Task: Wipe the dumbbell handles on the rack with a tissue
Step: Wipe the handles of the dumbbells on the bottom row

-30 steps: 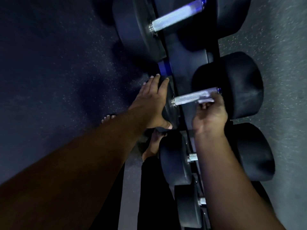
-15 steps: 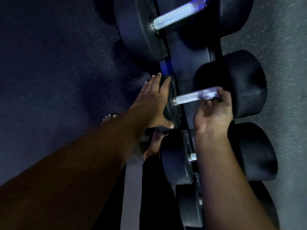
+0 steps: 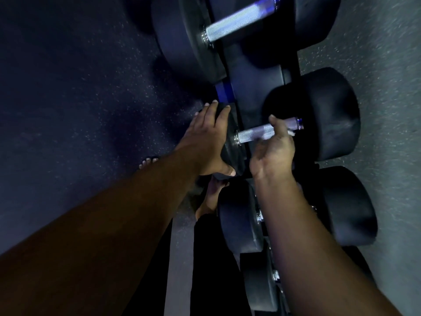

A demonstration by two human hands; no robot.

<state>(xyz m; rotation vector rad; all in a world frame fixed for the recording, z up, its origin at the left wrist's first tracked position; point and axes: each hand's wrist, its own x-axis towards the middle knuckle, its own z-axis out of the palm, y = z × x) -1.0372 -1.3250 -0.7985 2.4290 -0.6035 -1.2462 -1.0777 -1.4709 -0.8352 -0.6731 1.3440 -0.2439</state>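
Head view looks down on a dark speckled floor (image 3: 68, 99) at the left and a paler grey floor (image 3: 387, 65) at the right, with a black rack (image 3: 248, 87) running between them from the top edge toward the bottom edge. Four dumbbells lie across the rack, heads out to either side. At the top end sits the biggest dumbbell (image 3: 182, 37), its knurled handle (image 3: 237, 21) bare and bright. Below it, about midway along the rack, lies the second dumbbell (image 3: 323, 119), and nearer the bottom edge two smaller ones (image 3: 346, 206) are partly hidden by the right forearm. The left hand (image 3: 205, 142) lies flat with straight fingers on the outer face of the second dumbbell's left head (image 3: 232, 153), the thumb tucked under its lower rim. The right hand (image 3: 273, 149) wraps the second dumbbell's handle (image 3: 252, 133) from below, thumb over the top, closed round the bar near its right end. A small white scrap of tissue (image 3: 291, 133) shows at the edge of that hand, pressed against the handle; most of it is hidden in the grip. Bare toes (image 3: 148, 161) show on the dark floor beside the left forearm, and a second foot (image 3: 211, 197) stands close against the rack.
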